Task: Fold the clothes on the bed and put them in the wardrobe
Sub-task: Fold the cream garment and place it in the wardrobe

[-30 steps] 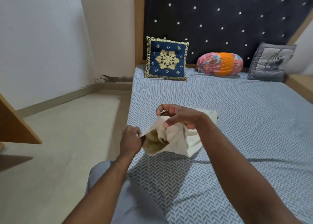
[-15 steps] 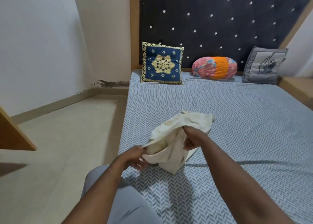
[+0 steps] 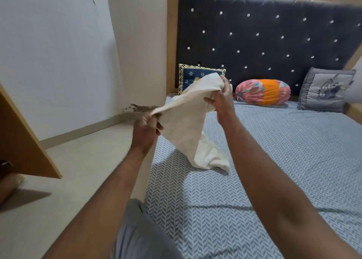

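Over the bed (image 3: 274, 160) (left edge), left hand (image 3: 147, 126) and right hand (image 3: 221, 99) pinch the sagging cream cloth (image 3: 184, 125); a slack grip could drop it on the floor (image 3: 78, 180).

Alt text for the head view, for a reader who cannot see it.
A cream cloth is held over a patterned bed: the left hand pinches its lower corner, the right hand grips its higher one. A bolster and two cushions lean against the studded headboard.
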{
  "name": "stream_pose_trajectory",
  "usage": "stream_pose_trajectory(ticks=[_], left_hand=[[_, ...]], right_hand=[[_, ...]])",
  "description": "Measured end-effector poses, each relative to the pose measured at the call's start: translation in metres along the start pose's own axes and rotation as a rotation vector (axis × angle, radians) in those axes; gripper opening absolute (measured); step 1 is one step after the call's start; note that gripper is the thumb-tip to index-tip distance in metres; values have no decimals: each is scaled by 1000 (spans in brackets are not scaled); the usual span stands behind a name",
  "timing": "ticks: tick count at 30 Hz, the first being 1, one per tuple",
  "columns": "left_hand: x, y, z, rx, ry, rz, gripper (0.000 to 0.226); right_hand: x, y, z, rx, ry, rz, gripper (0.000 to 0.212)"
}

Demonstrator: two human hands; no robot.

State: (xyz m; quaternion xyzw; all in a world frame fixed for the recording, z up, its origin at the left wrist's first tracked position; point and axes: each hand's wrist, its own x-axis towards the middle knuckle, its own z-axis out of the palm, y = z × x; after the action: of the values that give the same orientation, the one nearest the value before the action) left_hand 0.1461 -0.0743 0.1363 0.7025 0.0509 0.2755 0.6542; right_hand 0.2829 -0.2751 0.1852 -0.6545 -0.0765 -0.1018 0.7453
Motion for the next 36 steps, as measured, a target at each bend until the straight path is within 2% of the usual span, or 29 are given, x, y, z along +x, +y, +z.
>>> stream_pose_trajectory(ticks=[2,4,5,6,8,11,14,19,22,24,26,28,29,31,32,33,36], left_hand=[[-23,-20,11,169,-61,38,28],[-43,-41,26,233,-106,32,36],[-53,-51,33,251,-139,22,37],[-61,-62,41,273,-177,3,36],[-73,-87,49,338,-236,-76,30],[-84,-125,47,424,-266,-177,48],[-86,-138,40,407,-150,-288,57],[-51,-131,37,352,-5,-232,64],[-19,-111,49,245,53,-198,58],[3,-96,70,95,-30,-217,56],[16,-78,97,-29,-253,-256,59],[18,-67,124,-57,-500,-230,71],[15,-71,132,-26,-559,-212,78],[3,-96,130,137,-559,-192,80],[-6,-114,123,268,-540,-173,76],[-16,-134,112,400,-532,-170,72],[-47,-184,85,615,-608,-265,63]], right_hand=[[3,2,-23,-204,88,-19,39],[2,17,-55,-620,145,17,34],[-1,28,-73,-837,115,93,34],[-9,41,-93,-966,47,218,34],[-28,69,-130,-982,-144,527,42],[-62,103,-173,-1044,-430,838,45],[-88,113,-175,-947,-661,908,42],[-115,107,-129,-438,-1040,893,77],[-119,101,-109,-116,-1144,825,62],[-118,97,-108,66,-1067,785,53],[-113,102,-122,226,-862,756,52],[-107,114,-148,338,-514,737,39],[-106,123,-163,362,-299,733,29],[-107,145,-197,264,162,765,16],[-111,158,-213,140,328,822,18],[-117,171,-225,11,420,886,25],[-128,207,-235,-281,413,937,72]])
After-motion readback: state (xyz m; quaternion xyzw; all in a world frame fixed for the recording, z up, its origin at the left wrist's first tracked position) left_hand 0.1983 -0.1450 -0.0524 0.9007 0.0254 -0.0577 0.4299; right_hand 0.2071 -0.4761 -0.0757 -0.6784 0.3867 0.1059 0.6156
